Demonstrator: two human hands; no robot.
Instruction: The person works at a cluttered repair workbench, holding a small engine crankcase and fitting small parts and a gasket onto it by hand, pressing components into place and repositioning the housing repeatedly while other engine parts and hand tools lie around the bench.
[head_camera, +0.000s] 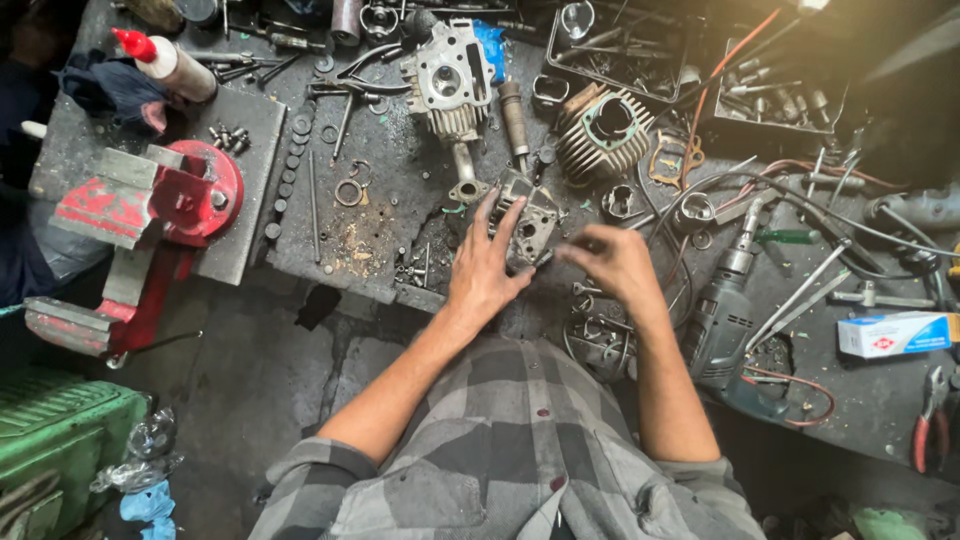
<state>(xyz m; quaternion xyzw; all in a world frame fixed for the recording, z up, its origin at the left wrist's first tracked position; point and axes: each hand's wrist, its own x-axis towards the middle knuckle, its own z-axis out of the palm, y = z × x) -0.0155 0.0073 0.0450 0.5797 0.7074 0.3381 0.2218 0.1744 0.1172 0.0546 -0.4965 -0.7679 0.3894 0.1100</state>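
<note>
My left grip (487, 268) lies spread open, fingers flat on the small grey engine casting (528, 225) on the tabletop (400, 190). My right grip (612, 262), fingers curled and blurred, sits just right of it, nothing visibly held. Casting's long axis points away from me.

Grey and black checked shirt, sleeves rolled above elbows, bare forearms, no gloves
</note>
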